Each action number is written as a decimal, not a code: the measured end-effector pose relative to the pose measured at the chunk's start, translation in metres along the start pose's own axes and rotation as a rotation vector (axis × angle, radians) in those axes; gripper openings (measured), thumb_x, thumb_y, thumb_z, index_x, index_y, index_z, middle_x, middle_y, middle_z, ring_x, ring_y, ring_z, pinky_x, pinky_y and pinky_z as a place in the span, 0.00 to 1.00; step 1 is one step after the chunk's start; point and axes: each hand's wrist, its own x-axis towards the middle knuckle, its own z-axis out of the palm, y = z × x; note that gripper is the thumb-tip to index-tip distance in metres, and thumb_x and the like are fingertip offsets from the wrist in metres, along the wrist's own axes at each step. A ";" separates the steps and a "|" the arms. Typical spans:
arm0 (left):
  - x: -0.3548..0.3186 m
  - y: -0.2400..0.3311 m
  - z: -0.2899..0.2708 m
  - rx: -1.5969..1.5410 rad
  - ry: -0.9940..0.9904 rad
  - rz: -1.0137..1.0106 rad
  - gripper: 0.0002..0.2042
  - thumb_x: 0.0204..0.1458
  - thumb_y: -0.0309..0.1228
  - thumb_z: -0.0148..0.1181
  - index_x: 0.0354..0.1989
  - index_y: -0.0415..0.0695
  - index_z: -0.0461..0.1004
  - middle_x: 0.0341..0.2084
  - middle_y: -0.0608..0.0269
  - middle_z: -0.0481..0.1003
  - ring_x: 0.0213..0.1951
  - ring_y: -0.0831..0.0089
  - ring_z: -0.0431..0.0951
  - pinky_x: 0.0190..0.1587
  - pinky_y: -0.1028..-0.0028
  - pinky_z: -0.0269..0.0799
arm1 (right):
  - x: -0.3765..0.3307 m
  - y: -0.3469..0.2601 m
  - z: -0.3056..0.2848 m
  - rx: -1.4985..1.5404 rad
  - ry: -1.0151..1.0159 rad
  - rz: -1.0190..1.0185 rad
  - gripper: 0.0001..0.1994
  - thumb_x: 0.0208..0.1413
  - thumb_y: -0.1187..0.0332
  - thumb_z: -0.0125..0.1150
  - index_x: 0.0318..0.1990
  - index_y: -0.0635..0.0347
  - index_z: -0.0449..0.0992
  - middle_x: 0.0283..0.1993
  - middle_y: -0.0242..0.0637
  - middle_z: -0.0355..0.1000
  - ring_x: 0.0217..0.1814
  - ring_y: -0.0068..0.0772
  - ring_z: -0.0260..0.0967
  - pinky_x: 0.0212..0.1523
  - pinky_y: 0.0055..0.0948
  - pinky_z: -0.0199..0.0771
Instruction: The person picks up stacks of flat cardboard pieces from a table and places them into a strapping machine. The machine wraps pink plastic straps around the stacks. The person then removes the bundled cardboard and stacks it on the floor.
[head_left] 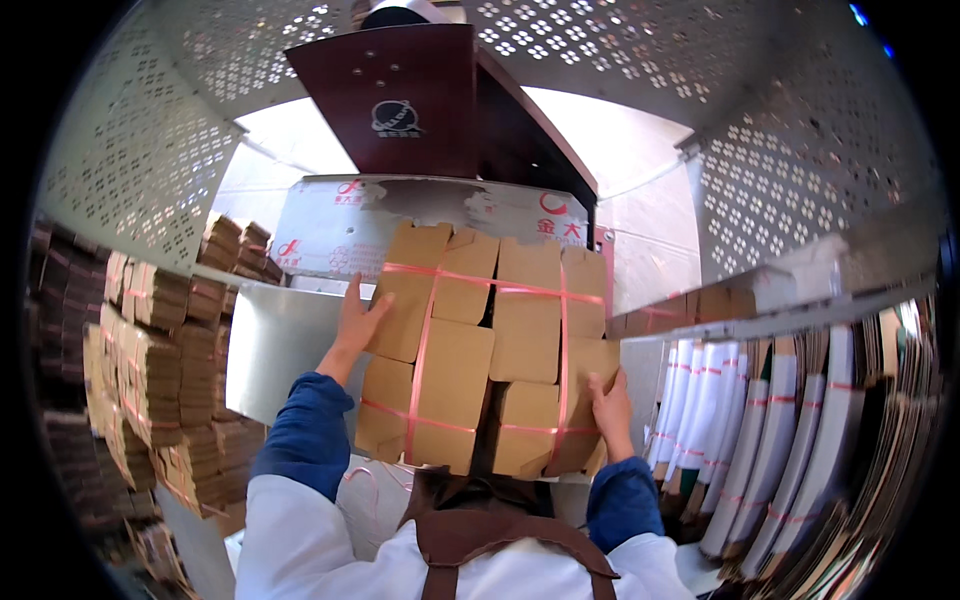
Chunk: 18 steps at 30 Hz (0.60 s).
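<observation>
Fingers grip strapped brown cardboard bundle.

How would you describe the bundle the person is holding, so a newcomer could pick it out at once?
Start at the dark red machine housing at top centre and look just below it. There the left hand and right hand hold a bundle of flat brown cardboard blanks by its sides. Unlike the strapped stacks on the left, it is lifted up and crossed by pink straps.

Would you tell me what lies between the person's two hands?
In the head view, a strapped bundle of flat brown cardboard blanks fills the stretch between the left hand and right hand; both touch its sides.
</observation>
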 end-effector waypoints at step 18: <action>-0.351 -0.106 -0.031 -0.915 -0.924 -0.647 0.28 0.56 0.37 0.60 0.61 0.37 0.60 0.48 0.58 0.74 0.51 0.71 0.73 0.52 0.73 0.68 | 0.065 -0.238 0.143 -0.208 -0.028 -0.852 0.36 0.48 0.49 0.65 0.62 0.57 0.64 0.63 0.49 0.63 0.68 0.52 0.55 0.66 0.48 0.52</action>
